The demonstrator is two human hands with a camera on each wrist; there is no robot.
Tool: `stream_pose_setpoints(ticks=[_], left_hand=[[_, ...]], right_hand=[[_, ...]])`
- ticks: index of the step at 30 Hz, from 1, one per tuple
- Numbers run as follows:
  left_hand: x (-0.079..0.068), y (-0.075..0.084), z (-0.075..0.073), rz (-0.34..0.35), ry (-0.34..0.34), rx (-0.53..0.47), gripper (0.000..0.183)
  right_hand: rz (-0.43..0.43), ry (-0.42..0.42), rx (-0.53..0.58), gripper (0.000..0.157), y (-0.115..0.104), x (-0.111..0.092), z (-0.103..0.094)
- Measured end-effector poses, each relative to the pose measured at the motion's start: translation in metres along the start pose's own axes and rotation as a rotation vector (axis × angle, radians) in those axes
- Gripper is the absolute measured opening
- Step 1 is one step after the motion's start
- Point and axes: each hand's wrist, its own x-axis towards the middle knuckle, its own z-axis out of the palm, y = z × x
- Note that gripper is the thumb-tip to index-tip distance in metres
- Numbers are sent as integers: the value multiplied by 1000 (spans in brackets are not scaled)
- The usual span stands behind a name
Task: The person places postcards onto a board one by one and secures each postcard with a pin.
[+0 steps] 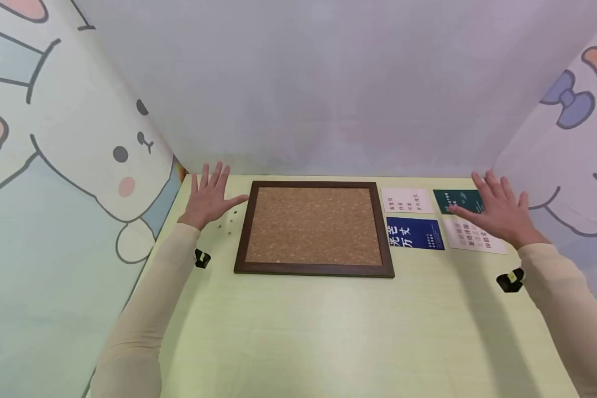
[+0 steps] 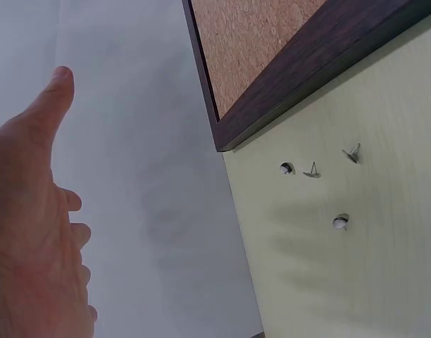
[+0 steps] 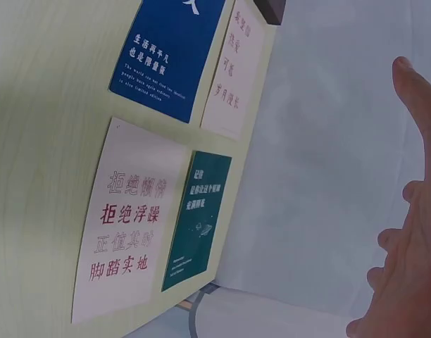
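Note:
A cork board (image 1: 313,226) in a dark brown frame lies flat on the pale table. My left hand (image 1: 209,200) is held up with fingers spread, left of the board and holding nothing. Several metal thumbtacks (image 2: 312,170) are scattered beneath it, some point up. Over on the right, my right hand (image 1: 504,213) also has its fingers spread and overlaps two cards in the head view. Four cards sit beside the board: a blue card (image 3: 167,56), a pale card with grey text (image 3: 232,77), a green card (image 3: 197,222) and a pinkish card with red lettering (image 3: 124,218).
A plain pale backdrop (image 1: 328,99) rises behind the table. Side panels with cartoon drawings stand at the left (image 1: 69,182) and right. The front of the table (image 1: 338,331) is pale wood. A black wrist device (image 1: 202,258) shows by the left sleeve.

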Motion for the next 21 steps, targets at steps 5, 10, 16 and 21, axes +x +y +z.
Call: stream_pose_setpoints(ticks=[5, 10, 16, 21], left_hand=[[-3, -1, 2, -3, -2, 6, 104], [-5, -3, 8, -6, 19, 7, 105], [-10, -4, 12, -5, 28, -6, 106], [-13, -5, 13, -8, 28, -18, 104]], right_hand=[[4, -4, 13, 102, -1, 1, 3], [35, -13, 20, 102, -4, 2, 10], [74, -44, 11, 105, -15, 1, 25], [127, -48, 20, 102, -24, 1, 38]])
